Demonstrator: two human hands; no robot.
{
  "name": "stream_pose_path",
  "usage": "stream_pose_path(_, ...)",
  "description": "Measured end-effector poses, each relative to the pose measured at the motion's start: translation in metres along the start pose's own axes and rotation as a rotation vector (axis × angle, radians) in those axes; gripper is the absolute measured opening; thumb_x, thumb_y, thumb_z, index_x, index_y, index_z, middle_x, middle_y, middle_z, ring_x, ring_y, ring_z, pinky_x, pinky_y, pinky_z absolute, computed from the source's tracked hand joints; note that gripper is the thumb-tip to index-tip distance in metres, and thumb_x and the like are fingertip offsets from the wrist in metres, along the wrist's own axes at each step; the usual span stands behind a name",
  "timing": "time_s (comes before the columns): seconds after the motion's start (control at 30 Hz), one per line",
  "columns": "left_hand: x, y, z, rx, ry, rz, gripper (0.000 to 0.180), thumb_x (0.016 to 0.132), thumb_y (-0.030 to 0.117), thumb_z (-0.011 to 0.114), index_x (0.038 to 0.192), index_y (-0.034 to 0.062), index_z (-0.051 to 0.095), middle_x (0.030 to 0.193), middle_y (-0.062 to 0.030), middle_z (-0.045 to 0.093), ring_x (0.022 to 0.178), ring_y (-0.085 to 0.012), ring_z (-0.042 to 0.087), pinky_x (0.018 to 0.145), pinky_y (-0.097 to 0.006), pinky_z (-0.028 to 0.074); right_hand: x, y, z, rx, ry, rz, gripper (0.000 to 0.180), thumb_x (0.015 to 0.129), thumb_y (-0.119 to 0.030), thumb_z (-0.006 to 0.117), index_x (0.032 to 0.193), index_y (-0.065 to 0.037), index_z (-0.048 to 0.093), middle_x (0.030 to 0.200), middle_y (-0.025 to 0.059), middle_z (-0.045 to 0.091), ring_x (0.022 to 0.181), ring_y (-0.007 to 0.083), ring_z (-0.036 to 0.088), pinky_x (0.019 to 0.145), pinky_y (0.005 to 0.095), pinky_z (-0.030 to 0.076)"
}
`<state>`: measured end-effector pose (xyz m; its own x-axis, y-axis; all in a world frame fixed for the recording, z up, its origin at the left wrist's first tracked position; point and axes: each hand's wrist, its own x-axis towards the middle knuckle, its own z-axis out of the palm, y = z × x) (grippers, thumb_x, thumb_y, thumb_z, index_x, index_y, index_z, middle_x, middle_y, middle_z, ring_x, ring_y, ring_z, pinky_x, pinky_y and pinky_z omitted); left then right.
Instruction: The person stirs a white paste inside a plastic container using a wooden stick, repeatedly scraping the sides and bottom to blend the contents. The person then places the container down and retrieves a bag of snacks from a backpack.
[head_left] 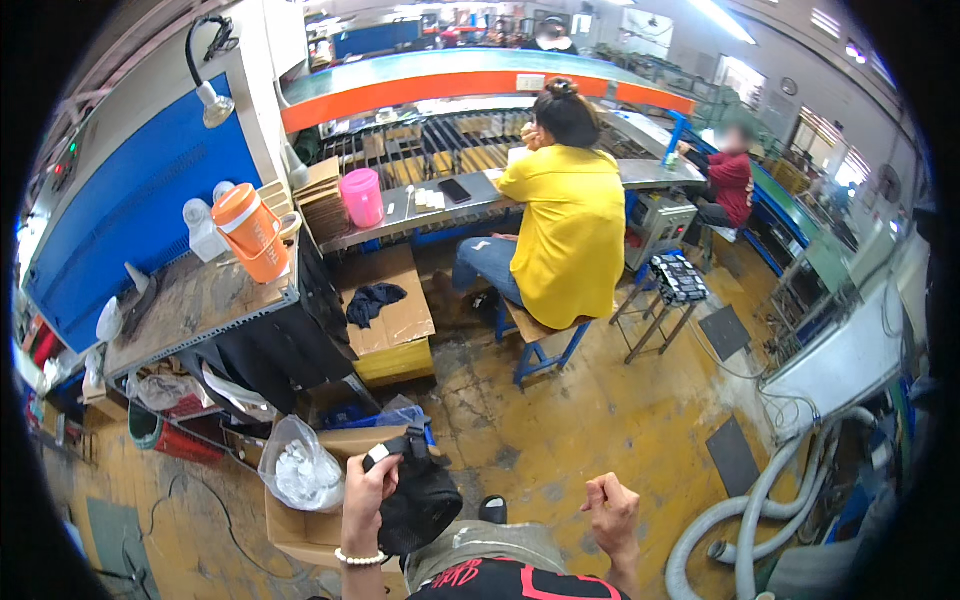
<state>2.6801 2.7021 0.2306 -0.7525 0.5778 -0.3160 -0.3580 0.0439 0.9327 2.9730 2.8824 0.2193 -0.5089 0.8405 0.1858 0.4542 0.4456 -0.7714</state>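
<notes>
My left hand [370,492], with a beaded bracelet at its wrist, is closed on the strap of a black cloth bag or pouch [425,505]. The bag hangs beside my lap, and a small white piece shows on the strap at my fingertips. Out to the right, above the floor, my right hand [612,508] is curled into a loose fist with nothing visible in it. An open cardboard box [300,535] stands just left of the bag. In it sits a clear plastic bag [303,465] of whitish material.
A worktable [200,310] at left carries an orange jug [250,232]. Ahead, a person in yellow [568,225] sits on a stool at a conveyor bench, near a pink container [362,197]. A patterned stool [677,280] and grey hoses [745,520] are at right.
</notes>
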Motion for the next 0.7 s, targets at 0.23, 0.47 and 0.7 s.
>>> stream_pose_path(0.23,0.072,-0.006,0.094,-0.064,0.3,0.135,0.014,0.09,0.005,0.069,0.094,0.0024,0.057,0.068,-0.0008,0.057,0.053,-0.0057,0.047,0.048,-0.022,0.033,0.174,0.064,-0.028,-0.114,-0.006,-0.351,0.009,0.083,0.007,0.067,0.087,-0.001,0.07,0.082,0.0106,0.074,0.068,0.0205,0.071,0.062,0.03,0.056)
stream_pose_path(0.47,0.16,-0.018,0.149,-0.271,0.593,0.053,0.022,0.09,0.001,0.066,0.104,0.0022,0.049,0.07,-0.0026,0.053,0.051,-0.0077,0.045,0.047,-0.021,0.033,0.355,0.083,0.019,0.228,-0.209,-0.397,0.018,0.083,-0.012,0.08,0.077,-0.004,0.065,0.079,0.007,0.074,0.057,0.0162,0.064,0.054,0.0307,0.051)
stream_pose_path(0.7,0.182,-0.002,0.167,-0.24,1.046,0.214,0.023,0.092,0.003,0.066,0.102,0.0064,0.046,0.067,-0.0018,0.047,0.052,-0.0086,0.045,0.046,-0.022,0.032,0.502,0.061,0.105,0.215,-0.682,-0.613,0.031,0.09,-0.025,0.077,0.077,-0.006,0.056,0.063,0.0092,0.066,0.054,0.0241,0.067,0.049,0.0354,0.051)
